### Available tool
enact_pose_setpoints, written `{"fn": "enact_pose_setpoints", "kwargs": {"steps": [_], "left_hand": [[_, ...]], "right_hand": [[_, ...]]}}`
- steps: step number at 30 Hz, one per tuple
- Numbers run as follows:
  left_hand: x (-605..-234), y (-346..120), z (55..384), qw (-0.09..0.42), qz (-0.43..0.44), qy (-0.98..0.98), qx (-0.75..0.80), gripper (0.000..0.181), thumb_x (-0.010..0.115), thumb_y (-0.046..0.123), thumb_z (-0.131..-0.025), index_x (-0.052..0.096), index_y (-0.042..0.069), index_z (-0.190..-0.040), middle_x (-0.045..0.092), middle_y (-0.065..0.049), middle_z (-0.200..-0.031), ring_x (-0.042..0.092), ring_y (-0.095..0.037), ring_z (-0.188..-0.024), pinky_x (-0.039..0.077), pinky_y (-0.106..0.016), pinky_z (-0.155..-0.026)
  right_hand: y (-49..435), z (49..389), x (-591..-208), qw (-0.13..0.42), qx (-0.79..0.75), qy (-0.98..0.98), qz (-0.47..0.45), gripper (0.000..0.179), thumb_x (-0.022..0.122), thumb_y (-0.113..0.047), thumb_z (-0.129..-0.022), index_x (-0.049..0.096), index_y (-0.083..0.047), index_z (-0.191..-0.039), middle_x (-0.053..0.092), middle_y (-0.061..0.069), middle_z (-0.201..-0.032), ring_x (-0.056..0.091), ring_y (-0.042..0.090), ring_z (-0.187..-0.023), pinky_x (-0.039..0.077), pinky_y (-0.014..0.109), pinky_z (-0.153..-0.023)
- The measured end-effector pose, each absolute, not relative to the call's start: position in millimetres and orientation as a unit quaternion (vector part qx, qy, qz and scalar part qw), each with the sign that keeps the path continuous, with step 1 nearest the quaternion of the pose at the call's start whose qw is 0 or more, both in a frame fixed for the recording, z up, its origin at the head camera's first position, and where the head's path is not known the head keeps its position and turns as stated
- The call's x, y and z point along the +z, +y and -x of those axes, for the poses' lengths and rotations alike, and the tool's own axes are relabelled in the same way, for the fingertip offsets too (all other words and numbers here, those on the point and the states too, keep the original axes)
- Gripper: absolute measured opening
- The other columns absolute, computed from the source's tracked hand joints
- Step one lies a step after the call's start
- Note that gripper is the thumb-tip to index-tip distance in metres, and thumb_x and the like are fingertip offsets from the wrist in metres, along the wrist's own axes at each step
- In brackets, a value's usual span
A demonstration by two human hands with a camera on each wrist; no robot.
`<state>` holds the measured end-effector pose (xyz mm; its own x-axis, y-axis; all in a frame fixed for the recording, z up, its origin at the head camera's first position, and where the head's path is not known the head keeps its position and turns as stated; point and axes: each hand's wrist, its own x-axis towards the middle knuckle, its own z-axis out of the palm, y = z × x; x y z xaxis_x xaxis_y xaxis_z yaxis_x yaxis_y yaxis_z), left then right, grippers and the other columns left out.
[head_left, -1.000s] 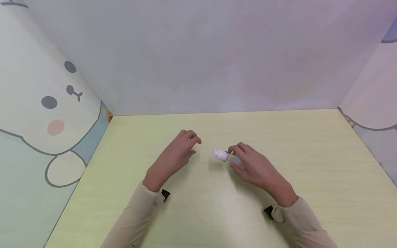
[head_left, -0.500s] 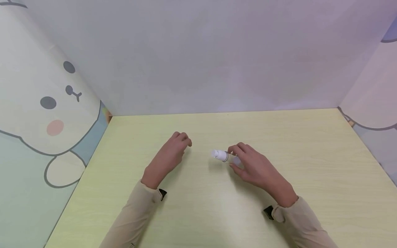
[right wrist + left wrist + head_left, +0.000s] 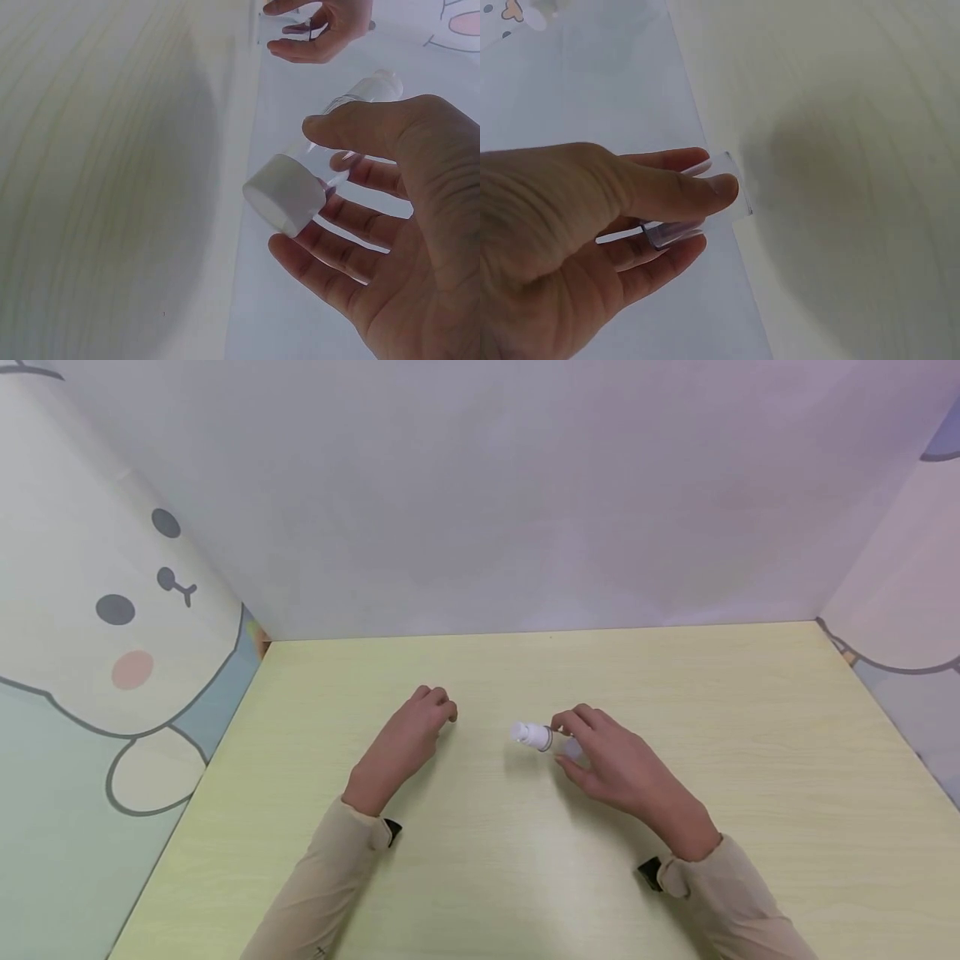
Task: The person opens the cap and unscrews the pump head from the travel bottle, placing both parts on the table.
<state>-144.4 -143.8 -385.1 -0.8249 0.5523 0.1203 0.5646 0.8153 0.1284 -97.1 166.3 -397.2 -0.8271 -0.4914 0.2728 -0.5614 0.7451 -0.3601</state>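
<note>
My right hand (image 3: 611,764) grips a slim clear bottle (image 3: 534,737) with a white pump top, held tilted above the table. In the right wrist view the bottle's white base (image 3: 285,193) points down toward the tabletop, and the thumb and fingers wrap its clear middle. My left hand (image 3: 405,739) is to the left of the bottle, apart from it. In the left wrist view its thumb and fingers pinch a small clear plastic cap (image 3: 739,201). From the head view that cap is hidden behind the left hand.
A pale wood-grain table (image 3: 480,893) lies under both hands. Behind it rises a plain light wall (image 3: 525,502). Cartoon-printed panels stand along the left (image 3: 67,568) and right (image 3: 911,585) sides. Both sleeves carry a dark strap piece at the cuff.
My left hand has moved left and slightly toward me, away from the bottle, turning so its thumb drops from the head view. The right hand and bottle stay in place.
</note>
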Motion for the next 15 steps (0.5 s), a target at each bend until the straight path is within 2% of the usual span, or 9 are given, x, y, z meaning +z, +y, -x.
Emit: {"fn": "enact_pose_setpoints", "kwargs": {"steps": [15], "left_hand": [[-392.6,-144.8,145.3,0.025,0.286,-0.954,-0.082,0.026,0.066,-0.016,-0.091,0.073,0.005,-0.104,0.066,-0.01,-0.106,0.058,-0.028,-0.102,0.056,-0.035,-0.09]], "right_hand": [[166.3,96.3,-395.9,0.075,0.219,-0.932,-0.279,0.041,0.082,-0.017,-0.089,0.062,-0.013,-0.124,0.067,0.006,-0.115,0.066,0.017,-0.094,0.058,0.034,-0.072]]}}
